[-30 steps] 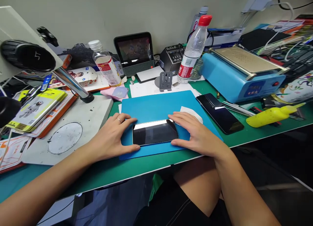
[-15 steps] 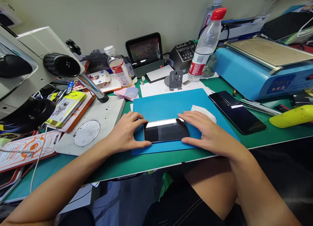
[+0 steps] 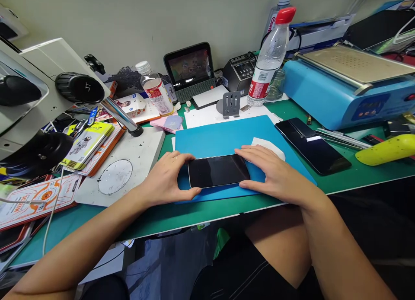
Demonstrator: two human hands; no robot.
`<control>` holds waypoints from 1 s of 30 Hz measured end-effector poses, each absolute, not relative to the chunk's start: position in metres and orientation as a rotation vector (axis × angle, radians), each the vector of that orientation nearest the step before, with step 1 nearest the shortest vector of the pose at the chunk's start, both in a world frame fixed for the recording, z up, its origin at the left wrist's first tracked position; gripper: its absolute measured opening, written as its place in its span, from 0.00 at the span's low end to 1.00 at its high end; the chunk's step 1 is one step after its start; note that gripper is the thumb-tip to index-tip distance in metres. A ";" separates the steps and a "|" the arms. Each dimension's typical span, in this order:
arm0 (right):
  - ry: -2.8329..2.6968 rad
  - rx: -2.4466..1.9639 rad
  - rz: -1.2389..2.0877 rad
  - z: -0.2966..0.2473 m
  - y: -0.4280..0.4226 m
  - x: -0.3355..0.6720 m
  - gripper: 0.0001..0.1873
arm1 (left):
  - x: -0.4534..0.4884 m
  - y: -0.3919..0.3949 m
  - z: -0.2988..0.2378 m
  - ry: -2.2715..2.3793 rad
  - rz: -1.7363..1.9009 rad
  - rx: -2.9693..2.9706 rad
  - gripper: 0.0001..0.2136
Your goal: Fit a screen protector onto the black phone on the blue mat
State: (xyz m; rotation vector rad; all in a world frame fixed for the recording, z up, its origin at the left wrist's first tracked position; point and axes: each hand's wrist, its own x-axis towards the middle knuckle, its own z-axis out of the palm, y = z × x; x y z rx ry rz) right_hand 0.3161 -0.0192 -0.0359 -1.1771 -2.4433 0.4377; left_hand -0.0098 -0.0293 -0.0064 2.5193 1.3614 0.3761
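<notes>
A smartphone (image 3: 218, 172) with a dark screen is held lengthwise just over the blue mat (image 3: 223, 135). My left hand (image 3: 170, 174) grips its left end, thumb at the near edge and fingers at the far edge. At the other end, my right hand (image 3: 267, 172) holds the phone in the same way between thumb and fingers. Behind my right hand a white tissue (image 3: 268, 148) lies partly hidden on the mat. A second dark phone (image 3: 313, 146) rests to the right, overlapping the mat's edge.
A microscope (image 3: 81, 88) stands at left over its pale base plate (image 3: 142, 155). Bottles, including a red-capped one (image 3: 269, 53), and a small display (image 3: 189, 68) line the back. On the right are a blue heating plate machine (image 3: 343, 92), tweezers (image 3: 343, 139) and a yellow-handled tool (image 3: 387, 149).
The phone has tilted slightly in my hands, and the bright reflection along its far edge is gone. Both hands keep their grip. The view has shifted a little.
</notes>
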 end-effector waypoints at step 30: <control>-2.232 -1.191 0.288 -0.046 -0.101 0.221 0.29 | 0.002 -0.030 -0.023 1.273 0.249 2.586 0.21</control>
